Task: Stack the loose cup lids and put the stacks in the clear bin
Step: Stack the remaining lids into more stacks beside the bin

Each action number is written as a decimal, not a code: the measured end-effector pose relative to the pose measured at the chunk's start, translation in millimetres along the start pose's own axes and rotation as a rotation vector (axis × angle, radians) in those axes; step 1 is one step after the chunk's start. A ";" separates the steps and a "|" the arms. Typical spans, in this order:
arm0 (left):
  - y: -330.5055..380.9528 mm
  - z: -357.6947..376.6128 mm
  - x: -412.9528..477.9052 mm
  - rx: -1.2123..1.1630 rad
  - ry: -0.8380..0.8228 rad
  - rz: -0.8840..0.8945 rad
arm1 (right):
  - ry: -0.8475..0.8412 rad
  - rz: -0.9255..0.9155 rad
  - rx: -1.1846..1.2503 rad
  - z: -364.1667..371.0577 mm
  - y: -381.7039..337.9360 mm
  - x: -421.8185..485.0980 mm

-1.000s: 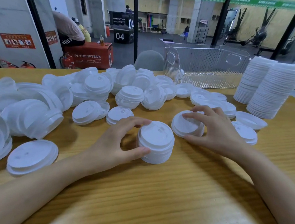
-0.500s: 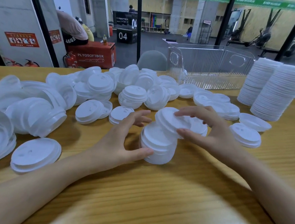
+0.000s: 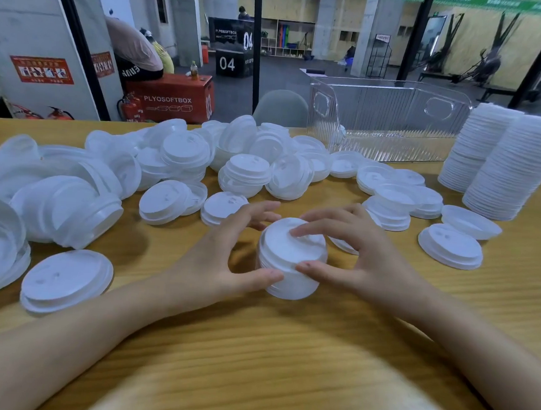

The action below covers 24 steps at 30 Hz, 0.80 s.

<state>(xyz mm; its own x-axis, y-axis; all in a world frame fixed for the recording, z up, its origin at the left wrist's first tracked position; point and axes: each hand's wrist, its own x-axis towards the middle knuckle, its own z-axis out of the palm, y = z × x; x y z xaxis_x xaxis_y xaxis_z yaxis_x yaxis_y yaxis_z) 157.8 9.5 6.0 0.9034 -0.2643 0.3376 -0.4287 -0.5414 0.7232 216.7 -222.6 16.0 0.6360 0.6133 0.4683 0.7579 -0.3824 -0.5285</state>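
Cupping the short stack (image 3: pixel 290 264), left hand (image 3: pixel 222 265) and right hand (image 3: pixel 361 263) grip its sides; uneven pressing could topple it, I judge.

Matt white plastic lids (image 3: pixel 291 255) on smooth wood-grain table (image 3: pixel 251 349).

A gym is indicated, seen through glazing beyond a wooden table (image 3: pixel 283 351). A red jump box (image 3: pixel 170 100) printed PLYOSOFTBOX is set on the floor. Black boxes (image 3: pixel 230 62) numbered 04 are stacked behind it to the right. A fire extinguisher (image 3: pixel 130 108) is placed just left of it, and exercise machines (image 3: pixel 487 65) are ranged far to its right.
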 end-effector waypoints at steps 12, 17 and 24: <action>3.6 -1.6 -2.3 0.041 0.018 0.015 | 0.052 0.305 -0.480 -33.4 23.7 0.8; 3.4 -1.3 -1.9 0.047 0.012 0.060 | -0.100 0.436 -0.660 -33.9 29.3 0.1; -0.6 -0.6 -1.1 0.068 0.050 0.063 | -0.042 0.414 -0.618 -32.6 28.3 1.3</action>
<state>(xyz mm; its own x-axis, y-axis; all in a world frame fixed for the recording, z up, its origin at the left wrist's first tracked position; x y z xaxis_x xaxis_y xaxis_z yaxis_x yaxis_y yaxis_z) 157.1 10.6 5.6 0.8731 -0.2607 0.4119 -0.4829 -0.5784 0.6575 243.7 -255.1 24.8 0.8908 0.3556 0.2829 0.4086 -0.8993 -0.1560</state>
